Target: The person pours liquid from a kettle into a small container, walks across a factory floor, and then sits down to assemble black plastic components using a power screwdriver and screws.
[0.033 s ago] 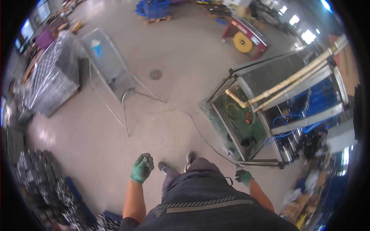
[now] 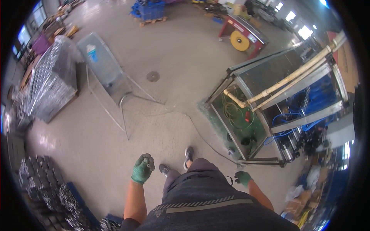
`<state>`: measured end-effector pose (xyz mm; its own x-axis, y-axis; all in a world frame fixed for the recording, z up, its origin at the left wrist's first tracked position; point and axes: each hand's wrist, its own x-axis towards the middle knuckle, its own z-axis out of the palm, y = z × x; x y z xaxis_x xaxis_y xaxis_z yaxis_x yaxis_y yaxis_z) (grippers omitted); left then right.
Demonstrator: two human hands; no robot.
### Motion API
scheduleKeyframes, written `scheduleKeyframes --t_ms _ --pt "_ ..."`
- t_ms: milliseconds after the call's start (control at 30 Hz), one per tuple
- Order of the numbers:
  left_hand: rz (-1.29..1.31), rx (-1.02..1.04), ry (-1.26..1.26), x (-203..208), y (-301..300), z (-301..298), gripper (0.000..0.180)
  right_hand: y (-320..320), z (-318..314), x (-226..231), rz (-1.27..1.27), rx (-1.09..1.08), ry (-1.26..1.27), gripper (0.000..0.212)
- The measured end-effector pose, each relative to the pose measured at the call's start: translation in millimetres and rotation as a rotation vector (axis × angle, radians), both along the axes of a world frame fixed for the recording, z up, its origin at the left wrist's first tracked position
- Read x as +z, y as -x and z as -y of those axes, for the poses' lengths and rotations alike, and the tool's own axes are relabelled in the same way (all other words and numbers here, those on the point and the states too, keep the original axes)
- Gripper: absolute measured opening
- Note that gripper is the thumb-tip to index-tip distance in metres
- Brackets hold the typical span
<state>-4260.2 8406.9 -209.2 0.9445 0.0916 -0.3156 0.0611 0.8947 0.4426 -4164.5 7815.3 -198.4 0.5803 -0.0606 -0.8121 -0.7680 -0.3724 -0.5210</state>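
My left hand, in a green glove with dark fingertips, is held out over the floor left of my legs. Its fingers are curled closed, and something small and pale grey shows between them, too small to name. My right hand, in the same kind of glove, hangs low beside my right hip. Its fingers are loosely bent and a little apart, with nothing visible in them. Nearest to it is the lower corner of a metal-framed stand with a green base. A thin hose runs over the floor to that corner.
A leaning grey metal-framed panel stands ahead on the left, beside a plastic-wrapped stack. Dark stacked parts lie at lower left. Pale pipes cross the stand. A red machine with a yellow reel and blue crates are farther off.
My right foot has moved slightly forward and the whole view has shifted a little. Both hands keep nearly the same pose.
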Motion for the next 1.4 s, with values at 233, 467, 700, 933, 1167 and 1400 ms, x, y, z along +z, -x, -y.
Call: scheduleKeyframes --t_ms 233,467,700,933,1167,1400 --pt "-0.042 -0.046 -0.018 34 -126 -15 0.022 25 28 -108 -0.016 0.590 -0.007 0.025" --pt "0.105 0.022 0.086 92 -306 -39 0.056 -163 15 -205 -0.266 0.286 -0.225 0.025" --pt "0.167 0.016 0.236 169 -502 -45 0.054 -459 -194 -79 0.216 0.257 -0.112 0.027" --pt "0.137 -0.093 0.302 150 -686 -71 0.030 -598 -265 -25 0.406 0.625 0.083 0.031" --pt "-0.019 -0.166 0.145 110 -897 -121 0.030 -559 -151 -139 0.230 1.096 0.417 0.030" --pt "-0.095 -0.253 -0.075 108 -1089 -191 0.035 -652 -252 -67 -0.283 -0.211 0.112 0.022"
